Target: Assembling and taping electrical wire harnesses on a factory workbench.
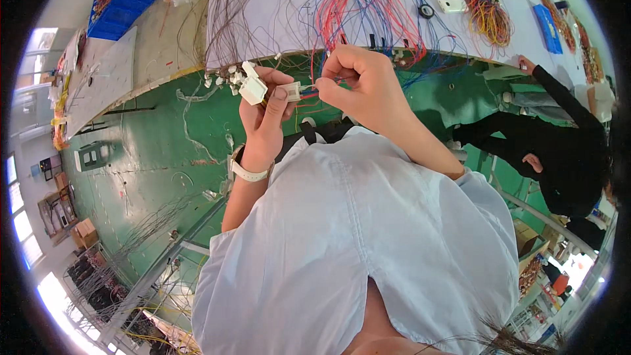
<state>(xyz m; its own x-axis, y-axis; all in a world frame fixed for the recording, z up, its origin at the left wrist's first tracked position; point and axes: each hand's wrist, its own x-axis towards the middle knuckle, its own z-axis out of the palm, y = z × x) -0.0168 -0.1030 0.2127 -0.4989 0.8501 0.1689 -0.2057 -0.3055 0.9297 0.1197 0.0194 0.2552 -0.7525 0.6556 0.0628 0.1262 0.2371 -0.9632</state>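
Near 12 o'clock, just off the table (522,20) edge, the left hand (263,108) grips a small white connector housing (293,91) between thumb and fingers, almost no gap left; its end faces 3 o'clock, probably to present the cavities to the other hand. A larger white connector (253,91) sits against that hand on its 9 o'clock side; whether it is gripped too, I cannot tell. The right hand (365,82) has thumb and forefinger pinched together, apparently on a thin wire (309,87) meeting the housing, likely held close to its tip for control; the tip is too small to make out. Red and blue wires (368,6) fan out towards 12 o'clock, presumably spread within easy reach.
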